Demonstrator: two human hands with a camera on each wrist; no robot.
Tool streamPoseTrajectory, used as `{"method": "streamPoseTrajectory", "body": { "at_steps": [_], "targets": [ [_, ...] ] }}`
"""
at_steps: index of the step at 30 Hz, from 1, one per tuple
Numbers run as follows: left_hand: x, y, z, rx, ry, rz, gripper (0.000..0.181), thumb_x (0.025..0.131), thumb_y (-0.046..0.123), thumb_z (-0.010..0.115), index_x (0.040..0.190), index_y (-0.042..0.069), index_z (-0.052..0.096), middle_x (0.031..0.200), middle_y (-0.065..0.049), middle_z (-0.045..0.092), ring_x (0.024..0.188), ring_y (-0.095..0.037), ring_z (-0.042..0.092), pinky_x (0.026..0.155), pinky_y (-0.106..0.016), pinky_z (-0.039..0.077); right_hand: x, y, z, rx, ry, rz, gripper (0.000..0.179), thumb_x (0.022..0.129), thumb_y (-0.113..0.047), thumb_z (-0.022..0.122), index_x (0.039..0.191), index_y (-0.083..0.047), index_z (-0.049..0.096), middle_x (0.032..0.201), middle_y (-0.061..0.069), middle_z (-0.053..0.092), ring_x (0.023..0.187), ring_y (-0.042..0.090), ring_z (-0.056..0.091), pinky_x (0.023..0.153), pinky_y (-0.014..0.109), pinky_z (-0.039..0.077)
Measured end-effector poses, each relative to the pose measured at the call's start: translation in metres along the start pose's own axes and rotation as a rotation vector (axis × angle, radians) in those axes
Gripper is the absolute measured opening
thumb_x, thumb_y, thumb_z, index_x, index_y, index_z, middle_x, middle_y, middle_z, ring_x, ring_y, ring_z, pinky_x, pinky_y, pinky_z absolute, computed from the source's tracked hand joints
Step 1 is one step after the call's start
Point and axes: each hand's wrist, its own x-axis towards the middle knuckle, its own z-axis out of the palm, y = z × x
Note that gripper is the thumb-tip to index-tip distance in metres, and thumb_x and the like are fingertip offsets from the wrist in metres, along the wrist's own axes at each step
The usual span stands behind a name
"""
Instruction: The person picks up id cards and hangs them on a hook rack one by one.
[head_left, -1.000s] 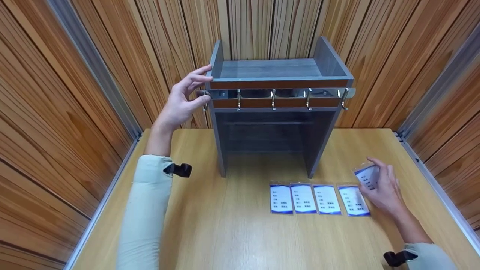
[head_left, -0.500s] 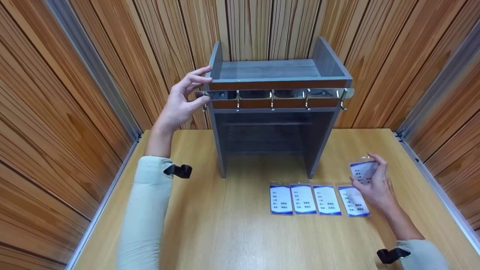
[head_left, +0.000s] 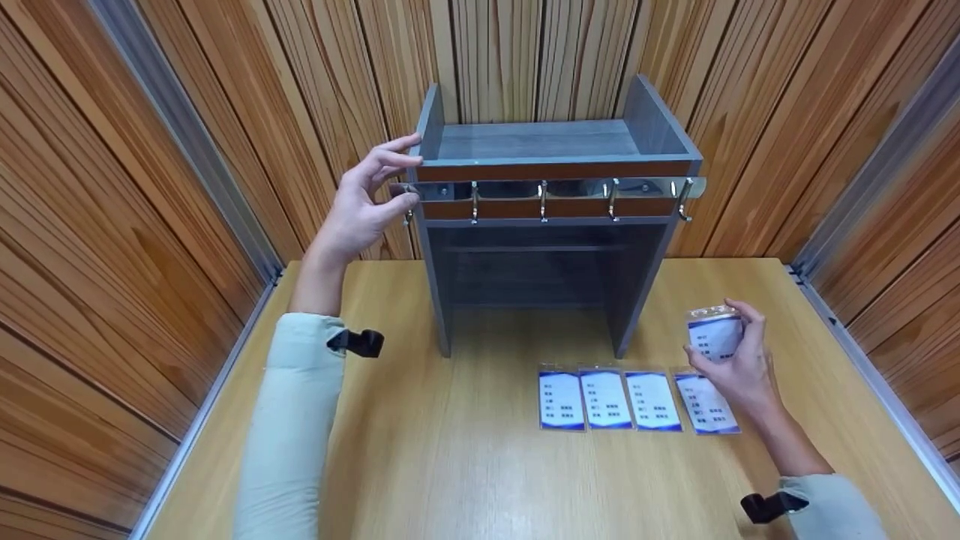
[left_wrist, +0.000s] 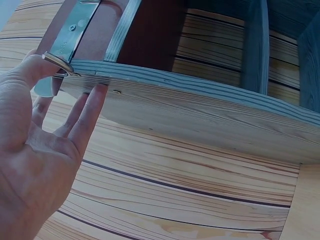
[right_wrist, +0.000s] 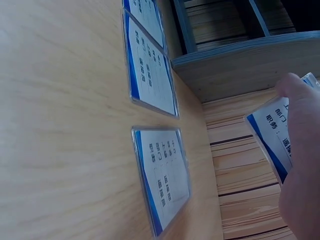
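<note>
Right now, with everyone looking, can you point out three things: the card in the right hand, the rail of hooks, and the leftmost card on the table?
Held card (head_left: pixel 713 336): head view, upper printed face.
Hook rail (head_left: pixel 562 189): head view, bare metal between hooks.
Leftmost card (head_left: pixel 561 400): head view, middle of its face.

The raised card (head_left: pixel 712 336) looks like printed paper in a clear plastic pouch, glossy along its top edge; the cards on the tabletop (head_left: pixel 510 480) share that smooth, clear covering (right_wrist: pixel 152 75). The rack (head_left: pixel 532 139) has a grey, matt wood-grain finish, and the brown panel (head_left: pixel 510 210) across its front looks smooth. The metal rail (head_left: pixel 510 190) is polished to a mirror shine, its hooks (head_left: pixel 543 201) equally bright. The tabletop is smooth wood with a soft sheen; the wall (head_left: pixel 585 60) shows bold wood grain. The sleeves (head_left: pixel 292 405) are matt cloth, the wrist mounts (head_left: pixel 367 343) black, plastic-looking.
</note>
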Motion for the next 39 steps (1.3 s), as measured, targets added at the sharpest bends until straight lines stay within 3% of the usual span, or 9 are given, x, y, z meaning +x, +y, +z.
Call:
{"method": "streamPoseTrajectory", "body": {
  "at_steps": [9, 14, 17, 21, 24, 37, 39],
  "targets": [
    [0.001, 0.0, 0.0, -0.003, 0.004, 0.012, 0.034, 0.104, -0.006, 0.067, 0.136, 0.006, 0.069, 0.177, -0.012, 0.048, 0.159, -0.036, 0.053, 0.141, -0.064, 0.028, 0.005, -0.019, 0.01, 0.023, 0.113, -0.047, 0.095, 0.082, 0.011, 0.089, 0.161, 0.003, 0.037, 0.148, 0.02, 0.056, 0.128, -0.014, 0.051, 0.107, -0.001, 0.04],
    [0.001, 0.001, 0.0, 0.001, 0.01, 0.014, 0.034, 0.104, -0.005, 0.066, 0.135, 0.009, 0.07, 0.176, -0.011, 0.049, 0.159, -0.035, 0.052, 0.141, -0.064, 0.028, 0.012, -0.027, 0.015, 0.033, 0.174, -0.138, 0.095, 0.077, 0.013, 0.09, 0.158, 0.005, 0.041, 0.144, 0.019, 0.059, 0.129, -0.012, 0.054, 0.108, 0.001, 0.042],
    [0.001, 0.001, 0.0, -0.004, 0.011, 0.018, 0.034, 0.104, -0.006, 0.067, 0.135, 0.008, 0.07, 0.176, -0.012, 0.049, 0.161, -0.035, 0.051, 0.142, -0.062, 0.027, 0.018, -0.03, 0.019, 0.051, 0.211, -0.203, 0.094, 0.073, 0.013, 0.09, 0.155, 0.007, 0.045, 0.141, 0.005, 0.063, 0.127, -0.011, 0.056, 0.104, 0.004, 0.044],
    [0.001, 0.001, 0.0, -0.011, 0.009, 0.022, 0.034, 0.103, -0.007, 0.067, 0.134, 0.006, 0.069, 0.176, -0.015, 0.049, 0.162, -0.036, 0.049, 0.142, -0.06, 0.026, 0.025, -0.037, 0.022, 0.077, 0.251, -0.243, 0.092, 0.071, 0.011, 0.09, 0.154, 0.009, 0.048, 0.145, -0.022, 0.057, 0.124, -0.01, 0.058, 0.101, 0.006, 0.045],
    [0.001, 0.001, 0.0, -0.01, 0.011, 0.021, 0.034, 0.103, -0.007, 0.067, 0.134, 0.006, 0.069, 0.176, -0.015, 0.049, 0.163, -0.036, 0.049, 0.142, -0.06, 0.026, 0.032, -0.046, 0.023, 0.095, 0.273, -0.252, 0.09, 0.073, 0.008, 0.088, 0.154, 0.01, 0.048, 0.145, -0.03, 0.055, 0.125, -0.009, 0.059, 0.102, 0.008, 0.047],
    [0.001, 0.001, 0.0, -0.018, 0.008, 0.024, 0.034, 0.104, -0.007, 0.066, 0.134, 0.008, 0.07, 0.176, -0.014, 0.049, 0.166, -0.035, 0.045, 0.141, -0.066, 0.026, 0.053, -0.083, 0.024, 0.159, 0.352, -0.257, 0.082, 0.078, -0.003, 0.084, 0.154, 0.007, 0.054, 0.15, -0.031, 0.058, 0.129, -0.004, 0.061, 0.107, 0.011, 0.05],
    [0.001, 0.001, 0.0, -0.02, 0.009, 0.028, 0.034, 0.103, -0.007, 0.066, 0.134, 0.008, 0.07, 0.176, -0.014, 0.049, 0.166, -0.036, 0.045, 0.141, -0.066, 0.026, 0.056, -0.086, 0.025, 0.165, 0.357, -0.258, 0.082, 0.078, -0.003, 0.084, 0.154, 0.007, 0.055, 0.149, -0.022, 0.064, 0.128, -0.003, 0.062, 0.107, 0.012, 0.051]
  ]
}}
